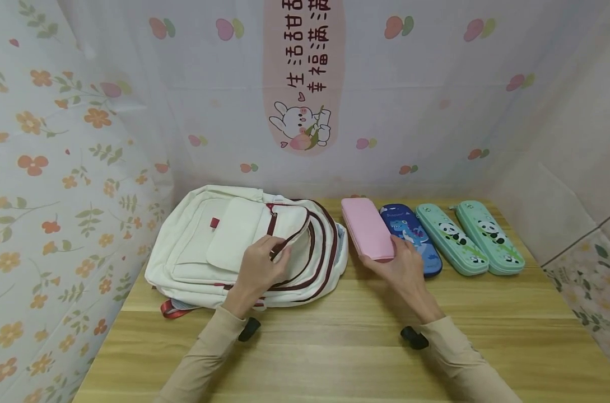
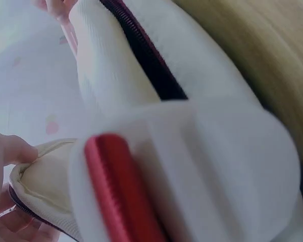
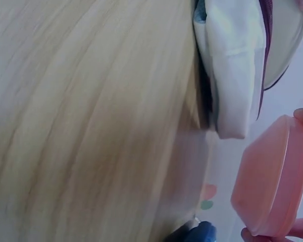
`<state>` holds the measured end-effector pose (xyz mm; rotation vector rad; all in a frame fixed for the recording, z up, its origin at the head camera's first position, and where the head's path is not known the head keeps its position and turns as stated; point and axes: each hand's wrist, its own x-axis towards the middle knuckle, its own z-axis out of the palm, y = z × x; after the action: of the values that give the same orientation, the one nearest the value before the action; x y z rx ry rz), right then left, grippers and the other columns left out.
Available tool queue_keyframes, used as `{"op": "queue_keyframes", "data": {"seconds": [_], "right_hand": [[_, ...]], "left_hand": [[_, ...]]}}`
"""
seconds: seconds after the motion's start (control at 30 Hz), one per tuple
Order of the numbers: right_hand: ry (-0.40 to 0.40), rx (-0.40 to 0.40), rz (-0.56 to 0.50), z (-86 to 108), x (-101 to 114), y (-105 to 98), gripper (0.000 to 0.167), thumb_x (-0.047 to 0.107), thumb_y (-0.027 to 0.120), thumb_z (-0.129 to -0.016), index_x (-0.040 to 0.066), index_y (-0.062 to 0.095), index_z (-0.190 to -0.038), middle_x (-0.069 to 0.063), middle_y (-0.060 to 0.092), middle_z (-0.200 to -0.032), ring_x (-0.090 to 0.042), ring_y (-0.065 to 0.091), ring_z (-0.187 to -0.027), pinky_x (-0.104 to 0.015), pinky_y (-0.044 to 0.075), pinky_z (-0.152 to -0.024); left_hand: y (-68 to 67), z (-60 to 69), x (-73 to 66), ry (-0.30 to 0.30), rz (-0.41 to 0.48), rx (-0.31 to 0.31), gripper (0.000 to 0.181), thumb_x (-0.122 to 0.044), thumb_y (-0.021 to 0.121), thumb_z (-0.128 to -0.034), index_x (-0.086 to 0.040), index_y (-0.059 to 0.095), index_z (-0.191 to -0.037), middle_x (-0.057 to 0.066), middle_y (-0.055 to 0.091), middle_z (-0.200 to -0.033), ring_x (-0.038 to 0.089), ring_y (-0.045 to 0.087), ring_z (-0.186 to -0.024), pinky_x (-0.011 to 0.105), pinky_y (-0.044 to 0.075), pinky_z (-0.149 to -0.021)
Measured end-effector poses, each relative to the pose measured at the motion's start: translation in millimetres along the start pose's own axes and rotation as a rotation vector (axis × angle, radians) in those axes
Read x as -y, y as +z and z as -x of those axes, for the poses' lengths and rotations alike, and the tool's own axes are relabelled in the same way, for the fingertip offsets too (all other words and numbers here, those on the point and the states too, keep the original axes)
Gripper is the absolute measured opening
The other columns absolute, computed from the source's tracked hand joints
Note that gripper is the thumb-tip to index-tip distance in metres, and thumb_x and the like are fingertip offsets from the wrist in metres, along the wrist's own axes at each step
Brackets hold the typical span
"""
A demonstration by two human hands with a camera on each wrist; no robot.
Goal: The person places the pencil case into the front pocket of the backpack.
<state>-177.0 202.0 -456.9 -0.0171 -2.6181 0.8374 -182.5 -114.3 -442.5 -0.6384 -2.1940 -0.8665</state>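
A white backpack (image 1: 194, 246) with dark red zips lies on the wooden table at the left. My left hand (image 1: 262, 266) pinches the edge of its front pocket flap between thumb and fingers, holding the pocket's mouth apart. In the left wrist view, the thumb presses on the cream fabric (image 2: 50, 174) beside the zip. My right hand (image 1: 403, 266) grips the near end of a pink pencil case (image 1: 367, 226), thumb on one side and fingers on the other. The right wrist view shows this pink case (image 3: 265, 176) raised off the table, close to the backpack.
Right of the pink case lie a blue dinosaur pencil case (image 1: 410, 238) and two mint green panda cases, one (image 1: 452, 238) beside the other (image 1: 491, 238). A printed cloth (image 1: 209, 112) hangs behind the table (image 1: 325, 358). A red strap loop (image 1: 172, 309) sticks out under the backpack.
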Motion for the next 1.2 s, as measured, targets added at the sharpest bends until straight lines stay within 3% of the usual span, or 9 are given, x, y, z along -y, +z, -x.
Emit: {"op": "queue_keyframes", "data": {"seconds": [0.17,0.4,0.67,1.2], "right_hand": [[-0.035,-0.018,-0.023,0.9,6.9,-2.2,0.090,0.046,0.086,-0.068,-0.012,0.058,-0.131,-0.037,0.061,-0.127,-0.052,0.058,-0.117,-0.063,0.050,-0.095],[-0.121,-0.052,-0.062,3.6,16.2,1.9,0.086,0.044,0.090,-0.063,-0.011,0.063,-0.124,-0.033,0.066,-0.116,-0.046,0.065,-0.100,-0.057,0.055,-0.082],[-0.241,-0.030,-0.082,4.4,29.7,7.9,0.087,0.045,0.091,-0.061,-0.007,0.064,-0.125,-0.026,0.067,-0.114,-0.040,0.066,-0.097,-0.053,0.058,-0.081],[-0.341,0.218,-0.114,0.4,62.8,26.4,0.087,0.049,0.088,-0.065,0.001,0.062,-0.132,-0.019,0.065,-0.120,-0.032,0.064,-0.102,-0.047,0.057,-0.084]], "left_hand": [[-5.5,-3.8,3.2,0.014,0.003,-0.050,0.010,-0.005,0.076,-0.0820,0.001,0.070,-0.086,0.010,0.065,-0.073,0.019,0.062,-0.062,0.030,0.052,-0.057],[-17.0,-7.1,9.9,0.010,0.004,-0.097,0.011,-0.005,0.076,-0.0798,0.003,0.069,-0.084,0.012,0.067,-0.072,0.021,0.064,-0.061,0.029,0.053,-0.054],[-27.1,-7.9,15.2,-0.025,-0.019,-0.115,0.010,-0.008,0.075,-0.0807,0.000,0.070,-0.084,0.011,0.069,-0.074,0.021,0.066,-0.062,0.031,0.056,-0.056],[-33.2,-5.0,18.8,-0.029,-0.025,-0.152,0.010,-0.009,0.070,-0.0825,0.001,0.070,-0.085,0.012,0.068,-0.073,0.023,0.064,-0.061,0.032,0.055,-0.055]]}}
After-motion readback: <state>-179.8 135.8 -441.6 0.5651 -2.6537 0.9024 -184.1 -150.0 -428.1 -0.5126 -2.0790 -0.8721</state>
